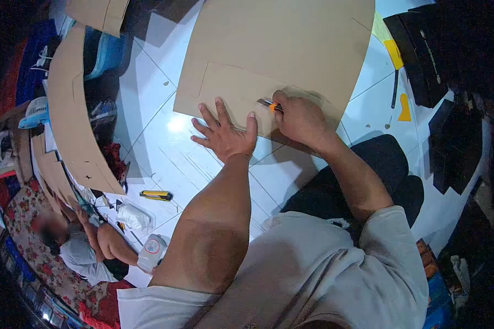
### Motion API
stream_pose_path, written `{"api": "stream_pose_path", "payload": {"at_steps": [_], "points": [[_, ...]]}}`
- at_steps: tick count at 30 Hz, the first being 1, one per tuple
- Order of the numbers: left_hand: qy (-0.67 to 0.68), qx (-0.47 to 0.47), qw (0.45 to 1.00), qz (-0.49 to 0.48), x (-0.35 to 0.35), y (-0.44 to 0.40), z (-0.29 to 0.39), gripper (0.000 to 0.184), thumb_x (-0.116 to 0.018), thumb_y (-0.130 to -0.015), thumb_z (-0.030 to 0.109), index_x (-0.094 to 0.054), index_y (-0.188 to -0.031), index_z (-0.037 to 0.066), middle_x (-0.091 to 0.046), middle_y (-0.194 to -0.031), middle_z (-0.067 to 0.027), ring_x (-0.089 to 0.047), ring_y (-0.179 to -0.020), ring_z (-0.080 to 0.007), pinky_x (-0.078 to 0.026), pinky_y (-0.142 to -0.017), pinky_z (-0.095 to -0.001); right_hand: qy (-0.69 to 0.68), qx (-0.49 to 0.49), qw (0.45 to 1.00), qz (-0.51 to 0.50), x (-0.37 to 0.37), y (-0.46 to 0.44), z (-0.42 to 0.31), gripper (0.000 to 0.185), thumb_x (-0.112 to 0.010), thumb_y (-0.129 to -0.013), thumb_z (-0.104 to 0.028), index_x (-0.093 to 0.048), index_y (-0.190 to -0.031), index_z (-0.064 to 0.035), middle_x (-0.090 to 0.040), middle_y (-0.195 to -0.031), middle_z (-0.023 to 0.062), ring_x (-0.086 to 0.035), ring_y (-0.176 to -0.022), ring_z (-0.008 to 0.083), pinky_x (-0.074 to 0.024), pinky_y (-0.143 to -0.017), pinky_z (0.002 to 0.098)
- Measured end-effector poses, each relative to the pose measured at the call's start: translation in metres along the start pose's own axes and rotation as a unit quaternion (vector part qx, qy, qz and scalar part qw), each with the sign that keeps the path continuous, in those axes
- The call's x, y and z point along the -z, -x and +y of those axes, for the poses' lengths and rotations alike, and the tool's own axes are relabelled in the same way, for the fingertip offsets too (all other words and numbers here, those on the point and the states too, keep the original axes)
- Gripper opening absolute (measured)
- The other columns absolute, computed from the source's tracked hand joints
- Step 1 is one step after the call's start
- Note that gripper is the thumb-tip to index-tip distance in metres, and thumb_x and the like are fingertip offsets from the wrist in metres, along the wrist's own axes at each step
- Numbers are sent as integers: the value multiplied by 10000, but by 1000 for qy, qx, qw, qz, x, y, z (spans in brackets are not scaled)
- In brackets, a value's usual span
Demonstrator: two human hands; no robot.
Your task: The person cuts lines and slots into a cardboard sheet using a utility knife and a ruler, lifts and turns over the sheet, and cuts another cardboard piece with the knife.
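From here I see a pale, creased short-sleeved shirt (296, 260) toward five o'clock and dark legwear (383, 159) near three.

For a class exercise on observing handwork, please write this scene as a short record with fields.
Left hand: left hand, fingers spread over the near edge of the cardboard sheet
Right hand: right hand, gripping an orange-handled cutter
Blade: points toward the left hand's side; contact with cardboard unclear
Surface: white tiled floor
Spare tool: yellow cutter on the floor
Nearby: another person, seated at left
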State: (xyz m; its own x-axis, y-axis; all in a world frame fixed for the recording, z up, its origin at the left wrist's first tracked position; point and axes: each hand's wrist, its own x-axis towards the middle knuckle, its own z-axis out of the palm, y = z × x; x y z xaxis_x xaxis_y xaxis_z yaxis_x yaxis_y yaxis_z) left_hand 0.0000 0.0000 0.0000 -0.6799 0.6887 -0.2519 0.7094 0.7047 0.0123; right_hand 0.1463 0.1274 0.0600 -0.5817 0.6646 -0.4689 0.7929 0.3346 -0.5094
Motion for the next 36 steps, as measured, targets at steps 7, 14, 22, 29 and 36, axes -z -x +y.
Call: {"api": "stream_pose_path", "payload": {"at_steps": [7,14,22,29,36], "points": [[21,-4,999,26,1,-10,-4,1010,-563,-863,776,-279,-1683,258,-96,-1763,-178,-56,-1587,-529,3,-1229,-741,6,1,1000,-22,1,-9,-4,358,-603,-912,-212,-604,-1229,-48,-745,-962,252,-733,-926,453,-563,-827,596],[22,-21,998,46,-5,-6,-6,992,-550,-878,771,-276,-1684,262,-107,-1758,-178,-67,-1582,-540,-18,-1223,-753,6,-18,1000,-19,-8,-11,-2,322,-626,-943,-256,-616,-1204,-68,-746,-959,226,-729,-940,433,-559,-835,575],[11,-15,999,36,-8,-3,-4,979,-553,-878,756,-284,-1680,263,-98,-1761,-171,-75,-1580,-540,-26,-1219,-758,41,-28,999,5,-18,-24,-24,412,-563,-969,-380,-666,-1128,-15,-751,-937,253,-744,-921,427,-579,-838,565],[23,6,1000,-16,0,-2,0,997,-543,-859,756,-234,-1691,302,-72,-1767,-150,5,-1594,-517,28,-1233,-737,25,-48,998,41,-26,-26,-23,422,-571,-959,-415,-750,-1040,-43,-763,-951,233,-762,-874,402,-608,-785,545],[13,-2,1000,19,-3,0,-1,988,-558,-860,758,-278,-1682,284,-119,-1759,-153,-68,-1586,-524,-18,-1232,-740,23,-38,996,74,-27,-26,-20,430,-603,-941,-463,-761,-1006,-68,-752,-826,214,-752,-802,408,-604,-761,530]]}}
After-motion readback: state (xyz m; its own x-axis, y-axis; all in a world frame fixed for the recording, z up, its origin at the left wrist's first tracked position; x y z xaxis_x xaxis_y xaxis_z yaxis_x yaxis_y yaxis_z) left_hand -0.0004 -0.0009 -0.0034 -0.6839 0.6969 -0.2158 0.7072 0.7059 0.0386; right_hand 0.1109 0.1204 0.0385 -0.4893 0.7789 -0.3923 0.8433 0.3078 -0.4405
